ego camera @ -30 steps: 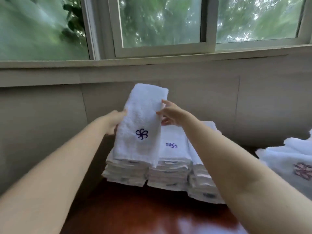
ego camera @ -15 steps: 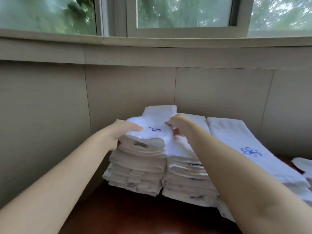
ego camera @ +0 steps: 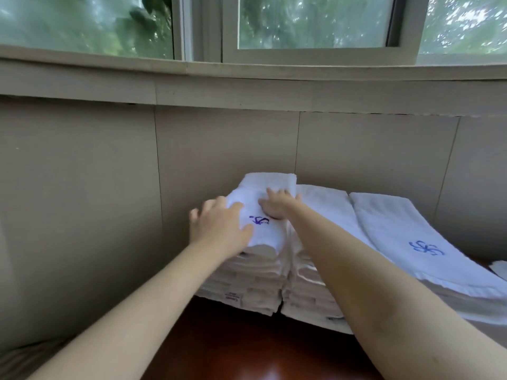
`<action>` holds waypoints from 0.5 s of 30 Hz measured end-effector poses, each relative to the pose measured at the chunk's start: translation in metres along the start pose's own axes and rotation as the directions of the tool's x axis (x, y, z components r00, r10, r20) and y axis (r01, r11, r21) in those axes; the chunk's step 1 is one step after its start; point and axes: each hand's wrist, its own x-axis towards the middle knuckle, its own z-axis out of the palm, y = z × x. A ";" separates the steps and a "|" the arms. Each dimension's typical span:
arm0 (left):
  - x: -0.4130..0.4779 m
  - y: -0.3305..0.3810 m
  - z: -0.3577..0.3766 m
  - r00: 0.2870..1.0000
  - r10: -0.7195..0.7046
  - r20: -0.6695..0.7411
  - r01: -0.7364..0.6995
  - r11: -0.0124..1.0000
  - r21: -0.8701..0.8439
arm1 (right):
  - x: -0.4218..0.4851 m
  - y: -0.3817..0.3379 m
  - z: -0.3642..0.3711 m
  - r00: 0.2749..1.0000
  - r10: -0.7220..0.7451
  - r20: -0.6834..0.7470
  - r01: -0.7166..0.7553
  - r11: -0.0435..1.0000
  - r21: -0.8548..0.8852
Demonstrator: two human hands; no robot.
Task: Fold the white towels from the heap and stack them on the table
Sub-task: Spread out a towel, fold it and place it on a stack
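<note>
Head view: both arms reach forward toward three stacks of folded towels pushed against the wall panel (ego camera: 219, 149) under the window (ego camera: 310, 23).
Top towel (ego camera: 263, 212): lies folded on the left stack (ego camera: 247, 281), at about 12 o'clock from the person; a blue emblem (ego camera: 259, 220) faces up near its front end, and its far end sits a little higher, where the fold looks thicker.
Left hand (ego camera: 219, 229): released, fingers spread and fairly straight, palm down at the towel's 9 o'clock edge; probably squaring that side with the layers beneath.
Right hand (ego camera: 277, 205): released too, fingers flat on the towel at its 2 o'clock part, just past the emblem; it looks to be pressing the cloth flat so the pile sits level.
Middle stack (ego camera: 323, 212): touches the left stack along a narrow seam, at 1 o'clock, partly hidden by the right forearm.
Right stack (ego camera: 406, 237): at 2 o'clock, its top piece long and smooth with the same blue mark; it slopes toward the camera.
Table (ego camera: 233, 349): dark reddish wood, glossy, at 6 o'clock below the piles.
Loose cloth (ego camera: 500, 270): a white scrap at the 3 o'clock frame edge, perhaps the heap; too little shows to tell.
Look of the towels: white terry, edges stacked in fairly even bands, small labels showing at the front.
</note>
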 end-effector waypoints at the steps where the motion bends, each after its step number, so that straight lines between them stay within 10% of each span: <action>1: -0.003 0.005 0.005 0.992 0.124 -0.013 -0.123 0.991 0.058 | 0.006 0.007 0.000 0.995 0.031 0.100 -0.035 0.999 0.041; 4: -0.011 0.012 0.023 0.958 0.279 0.062 -0.285 0.951 0.118 | 0.022 0.031 0.004 0.983 0.083 0.165 -0.097 0.992 0.080; 15: -0.036 0.019 0.021 0.969 0.164 0.186 -0.186 0.976 0.109 | -0.048 0.030 -0.021 0.929 -0.165 0.332 0.145 0.986 0.085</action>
